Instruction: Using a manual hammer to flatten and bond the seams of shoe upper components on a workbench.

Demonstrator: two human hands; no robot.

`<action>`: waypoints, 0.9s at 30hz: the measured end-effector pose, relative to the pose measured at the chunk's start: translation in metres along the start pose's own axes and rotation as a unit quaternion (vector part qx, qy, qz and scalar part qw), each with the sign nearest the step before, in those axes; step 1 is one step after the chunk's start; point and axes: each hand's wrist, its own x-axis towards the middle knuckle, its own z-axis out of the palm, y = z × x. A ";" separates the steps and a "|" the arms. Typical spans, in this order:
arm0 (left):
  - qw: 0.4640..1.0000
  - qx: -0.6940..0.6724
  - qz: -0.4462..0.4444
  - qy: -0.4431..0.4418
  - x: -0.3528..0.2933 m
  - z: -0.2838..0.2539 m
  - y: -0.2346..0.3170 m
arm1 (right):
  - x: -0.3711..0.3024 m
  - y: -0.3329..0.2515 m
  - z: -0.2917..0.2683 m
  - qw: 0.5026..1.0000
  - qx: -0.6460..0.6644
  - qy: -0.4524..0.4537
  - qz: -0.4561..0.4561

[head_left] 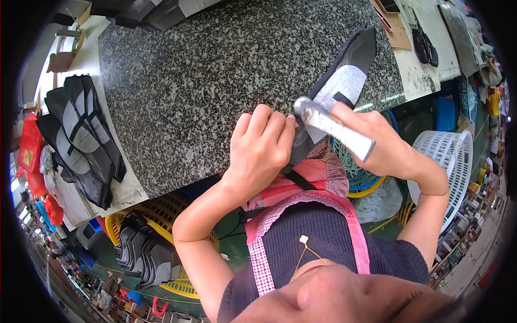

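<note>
A black and light-grey flat cut piece [341, 86], like a shoe upper part, lies slanted across the right front of the speckled stone slab [215, 70]. My left hand [262, 141] is closed on its near end at the slab's front edge, fingers bent and pressed together. A silver metal hammer [340, 131] is in my right hand [379, 141], its round end beside my left fingertips and its wide end toward me. My right fingers wrap round the hammer and hide most of the handle. The hammer hides part of the piece.
Left of the slab lies a fanned stack of similar black and grey pieces [81, 134]. More such pieces [142, 253] fill a yellow basket [186, 285] below. A white plastic basket [458, 161] stands at the right, near a blue bin [446, 114]. More dark pieces [156, 13] lie along the far edge.
</note>
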 end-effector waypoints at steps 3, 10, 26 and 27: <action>1.000 0.024 0.017 0.007 -0.003 0.002 0.000 | 0.006 -0.016 -0.009 0.987 -0.037 0.124 -0.097; 0.988 -0.116 -0.100 -0.027 -0.007 -0.014 -0.014 | 0.006 -0.005 0.009 1.000 0.018 -0.022 0.004; 1.000 0.004 -0.020 0.015 -0.035 -0.016 -0.015 | 0.018 -0.025 0.000 0.998 0.051 -0.005 -0.025; 1.000 0.004 -0.024 0.015 -0.036 -0.016 -0.016 | 0.018 -0.027 0.001 0.994 0.096 -0.021 -0.041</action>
